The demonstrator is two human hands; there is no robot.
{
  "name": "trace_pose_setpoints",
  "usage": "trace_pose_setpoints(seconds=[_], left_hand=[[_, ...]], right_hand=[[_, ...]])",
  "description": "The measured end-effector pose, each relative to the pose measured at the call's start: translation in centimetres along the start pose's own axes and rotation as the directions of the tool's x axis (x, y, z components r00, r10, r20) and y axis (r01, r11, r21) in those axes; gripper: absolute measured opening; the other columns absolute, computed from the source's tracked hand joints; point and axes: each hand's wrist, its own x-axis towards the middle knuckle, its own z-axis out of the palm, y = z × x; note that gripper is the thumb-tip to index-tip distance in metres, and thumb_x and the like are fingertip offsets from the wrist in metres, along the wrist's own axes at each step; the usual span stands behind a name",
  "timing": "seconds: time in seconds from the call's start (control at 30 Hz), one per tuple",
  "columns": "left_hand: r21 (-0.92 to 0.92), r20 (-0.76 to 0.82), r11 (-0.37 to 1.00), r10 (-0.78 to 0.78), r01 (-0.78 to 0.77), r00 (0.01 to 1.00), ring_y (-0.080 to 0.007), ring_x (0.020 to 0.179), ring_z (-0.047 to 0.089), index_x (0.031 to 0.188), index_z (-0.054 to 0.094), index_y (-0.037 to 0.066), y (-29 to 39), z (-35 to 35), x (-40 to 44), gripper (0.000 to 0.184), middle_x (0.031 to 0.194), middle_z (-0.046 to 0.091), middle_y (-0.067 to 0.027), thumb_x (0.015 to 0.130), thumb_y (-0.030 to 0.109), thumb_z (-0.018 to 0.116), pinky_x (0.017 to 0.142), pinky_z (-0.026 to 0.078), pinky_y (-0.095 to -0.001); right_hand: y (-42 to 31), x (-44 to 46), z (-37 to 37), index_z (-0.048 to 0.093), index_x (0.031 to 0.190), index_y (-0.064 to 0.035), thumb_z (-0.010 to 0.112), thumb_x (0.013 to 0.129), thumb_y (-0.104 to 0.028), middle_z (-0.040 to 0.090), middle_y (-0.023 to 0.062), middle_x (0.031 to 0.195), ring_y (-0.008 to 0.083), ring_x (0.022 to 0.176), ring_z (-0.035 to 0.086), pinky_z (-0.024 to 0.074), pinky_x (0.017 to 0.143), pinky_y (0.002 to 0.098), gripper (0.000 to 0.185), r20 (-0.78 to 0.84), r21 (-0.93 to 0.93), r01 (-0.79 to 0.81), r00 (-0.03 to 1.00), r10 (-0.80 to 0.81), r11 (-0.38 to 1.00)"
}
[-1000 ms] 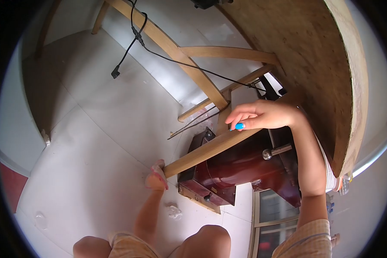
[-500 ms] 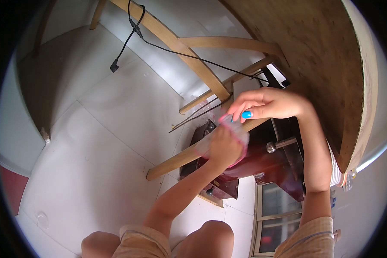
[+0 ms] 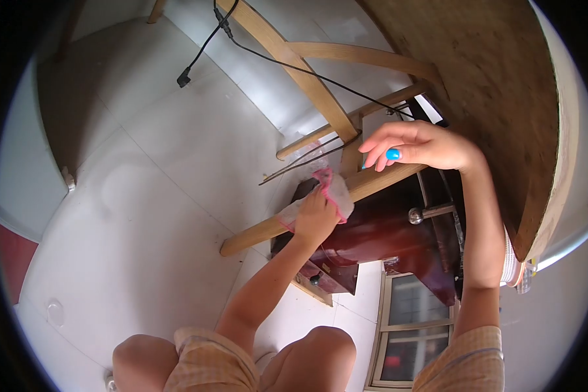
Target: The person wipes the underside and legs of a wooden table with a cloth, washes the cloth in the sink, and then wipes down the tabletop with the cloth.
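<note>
My left hand (image 3: 317, 215) grips a white cloth with a pink edge (image 3: 337, 193), which lies over a round wooden leg (image 3: 255, 236) around its middle. My right hand (image 3: 424, 145) is raised near the upper end of that leg, beside the brown wooden board (image 3: 490, 85). Its fingers are loosely bent and apart, with nothing seen between them, and a blue nail shows on the thumb. Under the leg stands a dark red glossy object (image 3: 385, 225) with a metal knob (image 3: 416, 215).
A black cable (image 3: 320, 80) runs across the wooden frame (image 3: 307, 78), and its plug (image 3: 183, 78) hangs at the upper left. Thin sticks (image 3: 300, 164) lie by the frame. A glass-paned door or window (image 3: 415, 326) shows at the lower right.
My left hand, with the cloth, has come up from the leg's lower end, reached near my right hand, then slid back slightly down the leg. My right hand has shifted slightly up and right in view.
</note>
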Motion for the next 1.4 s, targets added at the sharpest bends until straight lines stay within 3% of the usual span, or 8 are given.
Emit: trace_pose_setpoints(seconds=[0.37, 0.47, 0.57, 0.8, 1.03, 1.17, 1.27, 1.4], left_hand=[[0.427, 0.105, 0.899, 0.061, -0.101, 0.993, -0.0302, 0.071, 0.055, 0.079, 0.057, 0.007, -14.9, 6.3, -17.5, 0.033, 0.078, 0.054, -0.0111, 0.053, 0.022, 0.07, 0.063, 0.045, -0.0392], [-0.295, 0.113, 0.787, -0.535, 0.542, 0.837, -0.025, 0.072, 0.06, 0.081, 0.061, 0.004, -16.4, 2.8, -18.9, 0.014, 0.082, 0.063, -0.0111, 0.071, 0.012, 0.056, 0.064, 0.048, -0.0338], [-0.053, 0.508, 0.567, -0.694, 0.822, 0.511, -0.0223, 0.064, 0.054, 0.07, 0.058, 0.002, -15.0, -4.6, -13.9, 0.019, 0.066, 0.054, -0.0041, 0.077, 0.014, 0.045, 0.059, 0.045, -0.0335], [0.547, 0.478, 0.816, -0.485, 0.184, 0.732, -0.0234, 0.077, 0.056, 0.092, 0.06, 0.004, -11.2, -9.2, -6.2, 0.033, 0.081, 0.059, -0.0053, 0.068, 0.026, 0.06, 0.069, 0.046, -0.0364], [-0.752, 0.156, 0.563, -0.354, 0.343, 0.922, -0.0177, 0.083, 0.054, 0.087, 0.055, 0.014, 9.6, -25.5, 7.6, 0.033, 0.09, 0.054, -0.0009, 0.057, 0.02, 0.067, 0.072, 0.044, -0.0284], [0.49, 0.4, 0.872, -0.209, -0.015, 0.892, -0.0185, 0.086, 0.053, 0.091, 0.056, 0.011, 14.9, -34.1, 13.4, 0.032, 0.095, 0.055, -0.0017, 0.06, 0.016, 0.062, 0.071, 0.044, -0.0275], [0.421, 0.445, 0.901, -0.106, -0.102, 0.889, -0.0185, 0.089, 0.054, 0.089, 0.057, 0.006, 24.5, -42.6, 21.6, 0.024, 0.099, 0.057, -0.002, 0.066, 0.01, 0.058, 0.071, 0.043, -0.0253], [-0.025, 0.54, 0.986, -0.126, 0.166, 0.832, -0.0243, 0.082, 0.05, 0.098, 0.056, 0.0, 38.7, -49.7, 31.6, 0.042, 0.092, 0.051, -0.013, 0.062, 0.019, 0.066, 0.073, 0.042, -0.026]], right_hand=[[1.1, -0.5, -0.5, 0.045, 0.122, -0.0029, 0.053, 0.087, -0.04, 0.06, 0.0095, 0.106, 0.0163, 0.092, 0.057, 0.0421, 0.084, 0.0297, 0.052, -0.034, 0.044, 0.045, 0.998, -0.044, 0.998], [1.1, -0.7, -0.4, 0.043, 0.124, -0.0037, 0.053, 0.087, -0.038, 0.06, 0.0103, 0.105, 0.016, 0.091, 0.057, 0.0428, 0.083, 0.0285, 0.052, -0.051, 0.073, 0.071, 0.996, -0.067, 0.995], [1.0, -0.5, -0.5, 0.045, 0.123, -0.0095, 0.047, 0.091, -0.036, 0.059, 0.0057, 0.105, 0.0136, 0.09, 0.056, 0.0427, 0.081, 0.0276, 0.042, -0.049, 0.024, 0.03, 0.998, -0.028, 0.999], [0.4, -1.7, 0.3, 0.048, 0.116, -0.0012, 0.059, 0.083, -0.017, 0.061, 0.0109, 0.101, 0.0178, 0.094, 0.057, 0.0437, 0.083, 0.0277, 0.039, -0.339, -0.404, -0.034, 0.934, -0.115, 0.914], [-0.8, -0.7, 7.8, 0.044, 0.123, -0.003, 0.061, 0.078, -0.03, 0.053, 0.0225, 0.112, 0.0355, 0.1, 0.052, 0.0406, 0.088, 0.0415, 0.055, -0.421, -0.465, 0.235, 0.789, -0.447, 0.853], [-0.6, 2.6, 18.8, 0.038, 0.128, -0.004, 0.058, 0.082, -0.035, 0.05, 0.0168, 0.121, 0.0309, 0.106, 0.05, 0.0407, 0.087, 0.0382, 0.059, -0.65, 0.231, 0.303, 0.755, -0.085, 0.925], [-7.1, -3.0, 22.6, 0.036, 0.13, -0.004, 0.039, 0.087, -0.054, 0.048, 0.0137, 0.125, 0.0277, 0.11, 0.048, 0.038, 0.091, 0.0407, 0.066, -0.122, 0.969, 0.095, 0.987, 0.108, 0.228], [-17.0, -12.0, 20.2, 0.032, 0.133, -0.0062, 0.023, 0.09, -0.058, 0.042, 0.0121, 0.131, 0.0268, 0.12, 0.04, 0.0292, 0.1, 0.0436, 0.068, -0.07, 0.925, -0.06, 0.943, -0.324, -0.375]])
